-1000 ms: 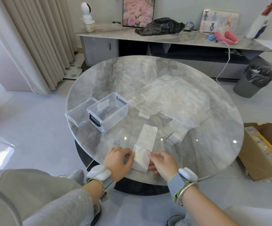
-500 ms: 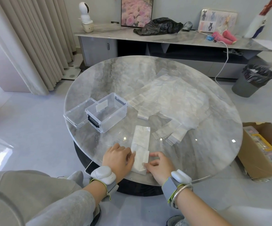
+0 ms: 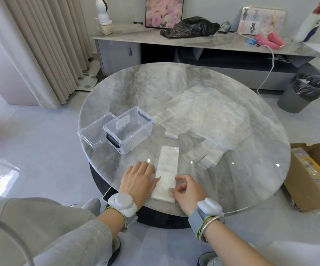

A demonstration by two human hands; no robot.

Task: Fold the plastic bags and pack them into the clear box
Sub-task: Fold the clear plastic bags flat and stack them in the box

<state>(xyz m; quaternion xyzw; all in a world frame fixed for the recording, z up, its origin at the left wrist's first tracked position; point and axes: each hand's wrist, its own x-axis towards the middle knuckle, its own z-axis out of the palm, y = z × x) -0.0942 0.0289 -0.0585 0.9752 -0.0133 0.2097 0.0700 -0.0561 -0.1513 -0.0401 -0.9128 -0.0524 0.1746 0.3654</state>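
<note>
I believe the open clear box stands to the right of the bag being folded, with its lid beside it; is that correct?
Not quite: in the head view the clear box stands to the left of the bag being folded, not the right. It is open, with its lid beside it.

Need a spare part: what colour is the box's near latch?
Black; the latch shows best in the head view.

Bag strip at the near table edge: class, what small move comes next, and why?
Probably fold the doubled near end over once more, away from the person. The bag strip has its far half flat and unfolded; the left hand presses its left edge, the right hand pinches its right edge.
</note>
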